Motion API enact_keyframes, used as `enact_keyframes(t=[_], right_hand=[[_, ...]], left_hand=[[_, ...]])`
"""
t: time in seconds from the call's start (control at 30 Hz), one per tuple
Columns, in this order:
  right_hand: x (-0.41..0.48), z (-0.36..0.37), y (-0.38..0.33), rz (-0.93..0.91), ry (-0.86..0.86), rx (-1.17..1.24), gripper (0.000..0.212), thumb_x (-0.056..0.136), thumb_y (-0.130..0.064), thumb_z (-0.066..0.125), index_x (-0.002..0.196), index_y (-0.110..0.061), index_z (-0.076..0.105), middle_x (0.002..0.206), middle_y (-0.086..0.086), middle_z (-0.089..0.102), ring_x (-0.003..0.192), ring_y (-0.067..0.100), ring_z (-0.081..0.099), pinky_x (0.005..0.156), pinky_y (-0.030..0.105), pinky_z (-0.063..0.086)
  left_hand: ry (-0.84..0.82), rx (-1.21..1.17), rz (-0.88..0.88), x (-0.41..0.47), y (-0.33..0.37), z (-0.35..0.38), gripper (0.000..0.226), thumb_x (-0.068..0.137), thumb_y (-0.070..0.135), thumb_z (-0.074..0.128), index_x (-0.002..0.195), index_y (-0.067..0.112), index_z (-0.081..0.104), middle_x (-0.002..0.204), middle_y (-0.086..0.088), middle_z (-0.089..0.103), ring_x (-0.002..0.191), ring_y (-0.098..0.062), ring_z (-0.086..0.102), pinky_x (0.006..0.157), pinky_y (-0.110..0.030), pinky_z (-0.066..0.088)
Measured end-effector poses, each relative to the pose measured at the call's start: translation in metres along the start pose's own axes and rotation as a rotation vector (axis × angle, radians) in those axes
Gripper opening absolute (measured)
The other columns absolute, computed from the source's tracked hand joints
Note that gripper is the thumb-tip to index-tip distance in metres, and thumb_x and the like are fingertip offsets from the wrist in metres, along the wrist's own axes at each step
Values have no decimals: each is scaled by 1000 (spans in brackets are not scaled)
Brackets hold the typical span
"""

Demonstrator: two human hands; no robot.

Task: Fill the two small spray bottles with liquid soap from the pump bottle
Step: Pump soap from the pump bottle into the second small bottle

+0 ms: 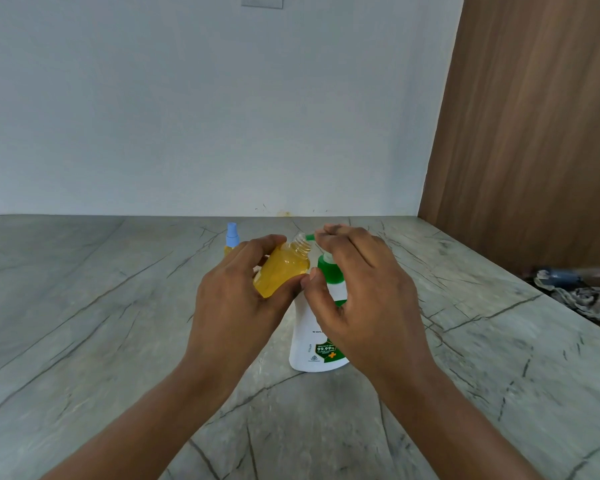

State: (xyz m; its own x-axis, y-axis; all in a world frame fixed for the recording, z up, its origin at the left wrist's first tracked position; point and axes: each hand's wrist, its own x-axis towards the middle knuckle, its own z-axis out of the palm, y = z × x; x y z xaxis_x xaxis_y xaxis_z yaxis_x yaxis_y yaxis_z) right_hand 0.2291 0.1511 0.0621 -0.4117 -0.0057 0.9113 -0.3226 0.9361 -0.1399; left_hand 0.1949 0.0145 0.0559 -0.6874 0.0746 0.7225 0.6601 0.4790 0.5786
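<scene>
Spray bottle of small clear plastic with a pale blue cap (231,237): this capped spray bottle stands upright at the far left on the grey veined stone counter (84,306), holding amber liquid and judged already filled. Left hand (236,296): fingers wrapped round the second small clear bottle, the open spray bottle (281,268), held above the counter just left of the pump. Its long axis is tilted, running from lower left to upper right, so the threaded mouth (302,242) points up and rightward at the tip of the green nozzle (309,236), which points left and sits touching or just beside it. Amber soap reaches about the shoulder. White plastic pump bottle with a green pump head (317,337): upright on the counter, between the two hands. Right hand (361,289): fingers curved over the pump head, thumb beside the green collar. Crumpled cloth (586,299): far right, well apart.

Step in hand, as judged: pumping soap into the second bottle, nearly complete. The next move calls for righting the bottle without spilling and fitting its spray top, which is not in view.
</scene>
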Motion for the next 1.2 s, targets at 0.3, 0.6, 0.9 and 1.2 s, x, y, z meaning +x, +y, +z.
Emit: enact_keyframes(t=[0.3, 0.6, 0.9, 1.2], right_hand=[[-4, 5, 1, -27, -11, -32, 26, 78, -19, 65, 100, -7, 69, 98, 3, 66, 91, 15, 59, 72, 15, 40], [-2, 6, 8, -65, -7, -32, 31, 81, -24, 58, 106, -8, 67, 106, 3, 67, 103, 13, 47, 87, 25, 45], [-2, 2, 5, -82, 2, -56, 40, 84, -25, 51, 117, -5, 63, 117, 6, 64, 116, 15, 43, 88, 21, 40], [1, 3, 8, -8, -34, -26, 43, 78, -15, 61, 122, -11, 59, 124, 4, 59, 115, 14, 48, 80, 13, 38]], left_hand=[[7, 11, 1, -2, -5, 2, 52, 70, 51, 63, 115, 27, 61, 99, 12, 65, 90, 0, 59, 76, -28, 54], [-2, 16, -31, 2, -9, 3, 51, 70, 50, 68, 115, 28, 61, 97, 16, 63, 89, 1, 58, 76, -21, 51], [-14, -164, -145, 0, -10, 6, 51, 68, 49, 69, 113, 25, 62, 97, 13, 68, 89, 2, 62, 74, -18, 54], [-50, -324, -228, 3, -11, 3, 38, 66, 44, 69, 101, 35, 59, 91, 18, 68, 88, 6, 61, 69, -11, 51]])
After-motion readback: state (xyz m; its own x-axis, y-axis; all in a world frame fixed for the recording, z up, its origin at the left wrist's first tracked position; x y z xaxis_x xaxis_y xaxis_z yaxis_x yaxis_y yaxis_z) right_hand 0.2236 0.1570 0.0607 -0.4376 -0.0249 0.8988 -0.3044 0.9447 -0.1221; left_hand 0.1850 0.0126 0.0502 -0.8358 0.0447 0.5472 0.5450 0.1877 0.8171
